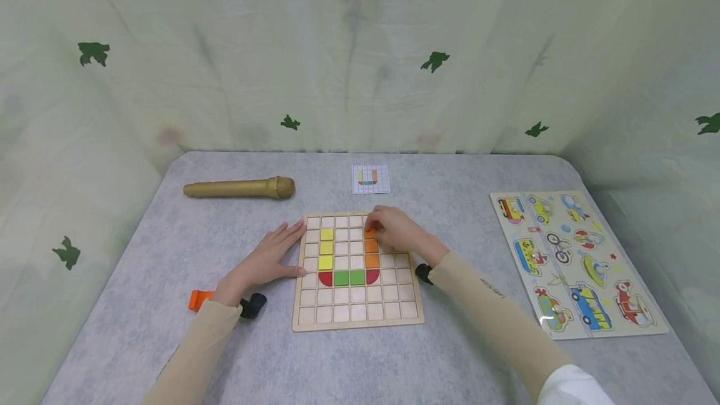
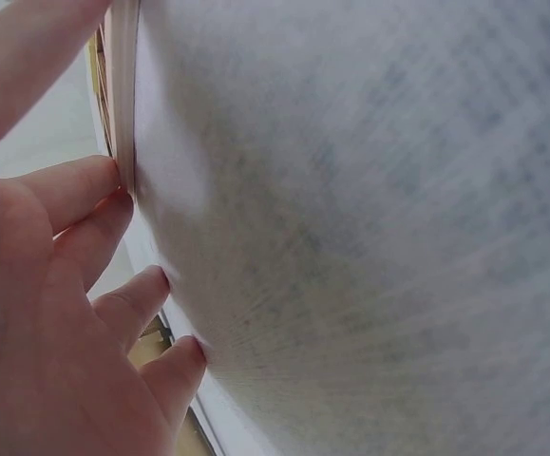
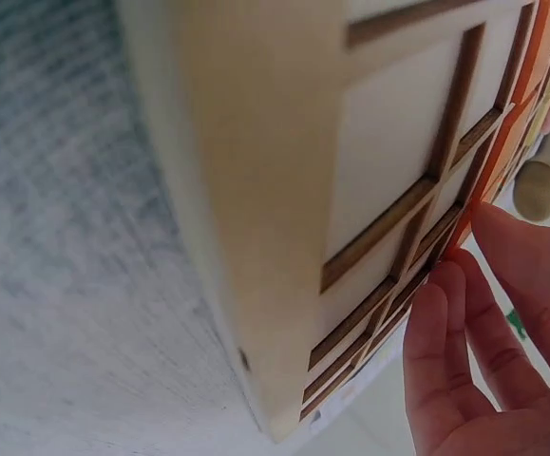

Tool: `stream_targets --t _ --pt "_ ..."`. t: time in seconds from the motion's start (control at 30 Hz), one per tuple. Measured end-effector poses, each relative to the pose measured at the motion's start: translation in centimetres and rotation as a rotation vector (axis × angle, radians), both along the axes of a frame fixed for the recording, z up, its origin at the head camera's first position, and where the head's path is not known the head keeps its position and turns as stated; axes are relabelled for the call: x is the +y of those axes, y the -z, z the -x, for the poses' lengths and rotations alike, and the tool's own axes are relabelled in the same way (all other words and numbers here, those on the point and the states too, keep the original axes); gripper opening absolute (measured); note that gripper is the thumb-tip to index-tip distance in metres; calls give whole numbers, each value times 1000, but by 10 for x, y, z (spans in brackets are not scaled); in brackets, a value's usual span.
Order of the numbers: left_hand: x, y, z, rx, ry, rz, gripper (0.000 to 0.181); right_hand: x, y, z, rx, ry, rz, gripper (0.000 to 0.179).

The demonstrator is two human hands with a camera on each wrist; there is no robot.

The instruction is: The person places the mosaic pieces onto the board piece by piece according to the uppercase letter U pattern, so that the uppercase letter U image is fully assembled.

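A wooden grid board (image 1: pixel 358 324) lies on the table, with three yellow tiles (image 1: pixel 326 247) in a column on the left. Two green tiles (image 1: pixel 341 277) sit between two red rounded pieces (image 1: pixel 373 277) at the bottom, and orange tiles (image 1: pixel 371 246) form the right column. My right hand (image 1: pixel 395 228) pinches the topmost orange tile (image 3: pixel 466 226) at its cell, thumb and index fingertip against it; the fingers partly cover it. My left hand (image 1: pixel 271 255) lies spread at the board's left side, fingertips touching its edge (image 2: pixel 123 104).
Behind the board lies a small card (image 1: pixel 370 179) printed with a similar coloured U shape. A gold microphone-shaped object (image 1: pixel 239 188) is at the back left. On the right is a vehicle picture puzzle (image 1: pixel 579 261). An orange item (image 1: pixel 200 299) shows beside the left wrist.
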State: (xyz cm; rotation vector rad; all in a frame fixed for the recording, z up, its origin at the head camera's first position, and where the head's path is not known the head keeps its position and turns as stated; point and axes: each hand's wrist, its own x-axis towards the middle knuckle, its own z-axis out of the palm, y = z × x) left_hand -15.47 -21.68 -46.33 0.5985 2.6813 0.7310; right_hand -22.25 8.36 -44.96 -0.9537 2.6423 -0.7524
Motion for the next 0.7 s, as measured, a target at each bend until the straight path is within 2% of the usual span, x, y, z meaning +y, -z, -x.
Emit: stream_targets --t 0.17,0.37,0.5,0.63,0.7 --pt "1 -1 0 -3 4 -3 93 1 -1 -1 -23 16 -5 19" --pt "3 -3 1 -7 7 -6 92 18 -3 -4 -61 51 104 18" --pt "4 -6 0 -10 7 6 91 41 -10 -7 -46 121 196 23" --pt "5 -14 -1 -17 8 28 88 69 -18 -11 19 225 262 31" --pt "6 -20 0 2 4 49 84 83 -21 -15 59 279 271 38"
